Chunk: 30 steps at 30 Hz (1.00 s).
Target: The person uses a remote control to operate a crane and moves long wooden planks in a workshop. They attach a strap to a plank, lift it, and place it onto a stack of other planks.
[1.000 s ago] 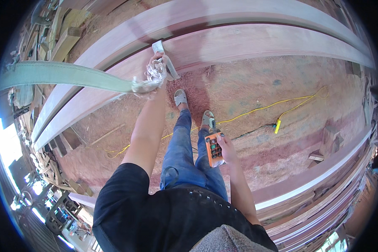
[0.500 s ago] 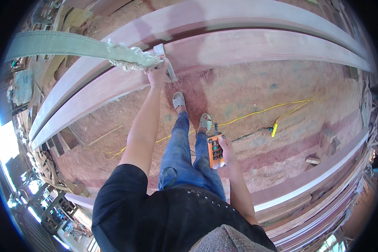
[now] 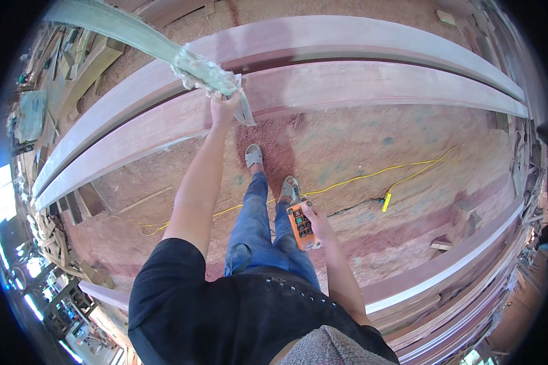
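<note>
Just swung up, compared with a second ago: the pale green strap [image 3: 115, 25], now slanting up and away past the near beam [image 3: 359, 82], to the far left of it. Fluffy, torn part [image 3: 198, 70] no longer flopped back over the wrist, but stretched out ahead of it. Maybe good for the work: less droop, so likely easier to guide.

Left grip [image 3: 224, 106] over the near beam, curled snugly round the strap close to the torn part, with some fingers hidden. Cannot tell about touching the beam. Just to the right of that grip, a whitish band [image 3: 245, 112], draped over the near beam and hanging down on the feet side. Cannot tell about any join with the green strap.

Right grip [image 3: 319, 224] on the feet side of the near beam, well apart from it, wrapped firmly round an orange remote [image 3: 301, 226] with dark buttons. Past the near beam, on its far side, another long beam [image 3: 359, 38], with a thin dark gap between.
</note>
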Motion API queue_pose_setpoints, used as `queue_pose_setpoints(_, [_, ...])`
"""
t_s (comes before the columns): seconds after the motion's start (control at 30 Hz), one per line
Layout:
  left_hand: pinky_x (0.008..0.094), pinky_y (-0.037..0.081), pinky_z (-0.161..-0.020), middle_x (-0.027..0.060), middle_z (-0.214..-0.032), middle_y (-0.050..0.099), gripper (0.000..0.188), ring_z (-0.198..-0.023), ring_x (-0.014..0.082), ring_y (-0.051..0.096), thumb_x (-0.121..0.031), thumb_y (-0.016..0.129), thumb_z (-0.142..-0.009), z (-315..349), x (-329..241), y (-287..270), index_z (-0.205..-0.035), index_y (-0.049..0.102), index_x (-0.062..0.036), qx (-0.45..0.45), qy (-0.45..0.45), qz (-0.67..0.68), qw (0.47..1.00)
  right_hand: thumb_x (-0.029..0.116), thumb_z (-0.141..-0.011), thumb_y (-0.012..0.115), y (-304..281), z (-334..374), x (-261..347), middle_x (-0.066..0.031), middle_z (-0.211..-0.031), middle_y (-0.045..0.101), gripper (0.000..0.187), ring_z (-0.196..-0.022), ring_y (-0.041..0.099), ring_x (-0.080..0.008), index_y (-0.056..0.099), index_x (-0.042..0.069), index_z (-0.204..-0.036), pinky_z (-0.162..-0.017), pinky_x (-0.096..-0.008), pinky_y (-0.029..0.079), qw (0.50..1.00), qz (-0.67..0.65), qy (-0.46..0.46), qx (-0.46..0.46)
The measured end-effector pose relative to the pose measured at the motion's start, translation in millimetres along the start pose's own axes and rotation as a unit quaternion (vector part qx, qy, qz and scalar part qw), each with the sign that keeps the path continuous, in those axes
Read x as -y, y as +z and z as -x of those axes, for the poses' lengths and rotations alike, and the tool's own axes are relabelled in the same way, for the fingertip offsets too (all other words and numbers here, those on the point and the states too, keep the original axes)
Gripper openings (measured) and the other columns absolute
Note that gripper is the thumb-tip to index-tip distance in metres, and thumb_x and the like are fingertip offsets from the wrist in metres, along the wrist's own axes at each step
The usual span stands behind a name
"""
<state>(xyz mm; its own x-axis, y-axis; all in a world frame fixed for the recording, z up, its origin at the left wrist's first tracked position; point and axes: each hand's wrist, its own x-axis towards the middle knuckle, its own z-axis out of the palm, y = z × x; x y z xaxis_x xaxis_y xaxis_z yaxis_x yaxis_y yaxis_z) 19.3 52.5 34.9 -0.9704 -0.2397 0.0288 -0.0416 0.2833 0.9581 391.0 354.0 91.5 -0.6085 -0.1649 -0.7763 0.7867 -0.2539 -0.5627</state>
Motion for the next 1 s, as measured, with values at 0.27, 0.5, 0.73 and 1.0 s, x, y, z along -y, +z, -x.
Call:
queue_pose_setpoints(0.27, [0.0282, 0.053, -0.091, -0.0002, -0.110, 0.077, 0.032, -0.101, 0.0079, 0.068, -0.021, 0.084, -0.093, -25, -13, -11, -0.122, 0.080, -0.0076, 0.025, -0.067, 0.045, 0.996, 0.052, -0.104, 0.067, -2, 5, -3, -0.0008, -0.092, 0.074, 0.052, -0.078, 0.067, -0.0069, 0.074, 0.001, -0.112, -0.071, -0.0258, 0.053, 1.000, 0.018, 0.020, -0.008])
queue_pose_setpoints(0.5, [0.0300, 0.054, -0.090, 0.0003, -0.113, 0.077, 0.032, -0.101, 0.0121, 0.070, -0.022, 0.083, -0.094, -41, 12, -35, -0.122, 0.081, -0.0057, 0.025, 0.021, -0.039, 0.999, 0.050, -0.106, 0.066, 0, 5, 5, 0.0015, -0.097, 0.072, 0.048, -0.084, 0.064, -0.0050, 0.073, 0.004, -0.118, -0.076, -0.0252, 0.051, 0.996, 0.085, 0.036, -0.011])
queue_pose_setpoints(0.73, [0.0326, 0.053, -0.088, -0.0007, -0.106, 0.074, 0.019, -0.097, 0.0130, 0.066, -0.016, 0.080, -0.098, -61, 77, -44, -0.112, 0.081, -0.0028, 0.022, -0.033, 0.023, 0.999, 0.055, -0.105, 0.064, 9, 8, 25, -0.0015, -0.096, 0.073, 0.056, -0.085, 0.065, -0.0077, 0.075, 0.002, -0.119, -0.077, -0.0265, 0.051, 0.994, 0.111, -0.025, 0.010])
queue_pose_setpoints(1.0, [0.0282, 0.049, -0.089, -0.0014, -0.113, 0.072, 0.023, -0.100, 0.0092, 0.062, -0.013, 0.075, -0.100, -66, 85, -61, -0.120, 0.077, -0.0021, 0.041, -0.019, 0.074, 0.996, 0.062, -0.104, 0.062, 15, 23, 49, -0.0005, -0.099, 0.074, 0.060, -0.088, 0.066, -0.0095, 0.076, 0.007, -0.122, -0.080, -0.0292, 0.052, 0.990, 0.138, -0.006, 0.022])
